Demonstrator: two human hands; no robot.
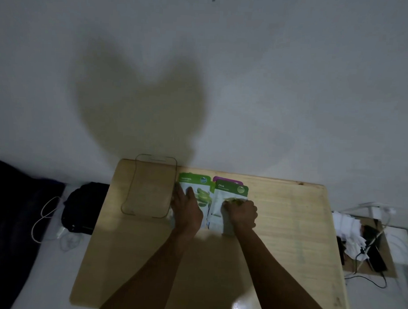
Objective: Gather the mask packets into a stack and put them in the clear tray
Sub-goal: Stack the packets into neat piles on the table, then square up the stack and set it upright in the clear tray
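Several mask packets lie on the wooden table (288, 226) near its far edge. A green-topped packet (197, 184) lies on the left, and my left hand (187, 209) rests flat on it with fingers spread. To its right an olive-green packet (230, 192) overlaps a purple-topped packet (227, 179) that peeks out behind it. My right hand (241, 213) presses on the olive packet with fingers curled. The clear tray (151, 189) stands empty just left of my left hand.
A white wall rises right behind the table. On the floor to the left lie a black bag (85, 208) and a white cable (43, 218). To the right sit crumpled white papers (348, 233) and dark cables on a board.
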